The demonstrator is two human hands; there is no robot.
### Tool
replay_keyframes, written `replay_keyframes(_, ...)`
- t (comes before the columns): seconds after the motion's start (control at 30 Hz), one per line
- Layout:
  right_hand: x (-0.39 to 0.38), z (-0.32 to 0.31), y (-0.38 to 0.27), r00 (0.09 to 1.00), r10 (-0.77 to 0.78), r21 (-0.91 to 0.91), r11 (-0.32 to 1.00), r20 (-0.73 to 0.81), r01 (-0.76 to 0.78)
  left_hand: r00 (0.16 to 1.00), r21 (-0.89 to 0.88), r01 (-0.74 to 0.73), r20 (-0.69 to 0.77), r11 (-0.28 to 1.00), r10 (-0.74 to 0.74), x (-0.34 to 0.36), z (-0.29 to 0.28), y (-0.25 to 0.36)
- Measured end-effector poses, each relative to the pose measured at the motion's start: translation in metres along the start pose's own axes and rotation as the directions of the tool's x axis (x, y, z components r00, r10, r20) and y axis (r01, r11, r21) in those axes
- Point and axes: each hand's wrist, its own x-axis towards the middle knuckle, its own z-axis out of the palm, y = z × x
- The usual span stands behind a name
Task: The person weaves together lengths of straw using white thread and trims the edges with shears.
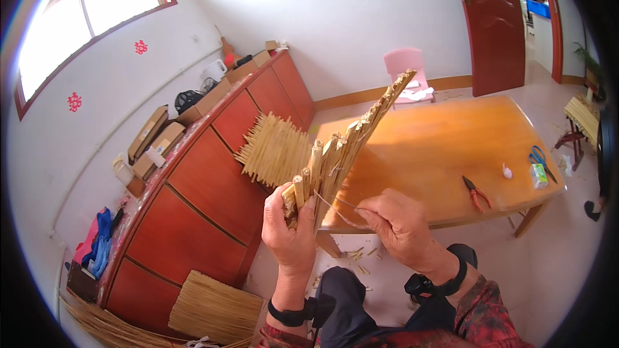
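Observation:
My left hand (288, 235) is closed round the near end of a mat of dry straw-coloured stalks (346, 154), thumb pressed against it. The mat is held up edge-on and slants away to the upper right, its cut stalk ends showing. A thin string (348, 220) runs from the stalks beside my left thumb to my right hand (394, 222). My right thumb and fingers pinch the string's far part, to the right of the mat. The string's tip is hidden in my fingers.
On the wooden table (445, 154) lie red-handled pliers (477, 194), blue scissors (540, 160) and a small green-white box (539, 176). A red cabinet (203, 196) stands left. Two other stalk mats rest nearby, one against the cabinet (278, 150), one low down (213, 309). A pink chair (406, 64) stands behind.

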Motion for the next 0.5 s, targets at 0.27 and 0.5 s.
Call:
replay_keyframes(0.27,0.018,0.019,-0.004,0.984,0.043,0.051,0.997,0.17,-0.053,0.999,0.015,0.041,0.019,0.999,-0.041,0.001,-0.017,-0.012)
replay_keyframes(0.5,0.017,0.036,0.005,0.989,-0.059,0.076,0.996,0.133,0.049,0.978,-0.157,0.196,-0.045,0.968,-0.206,0.007,-0.02,-0.01)
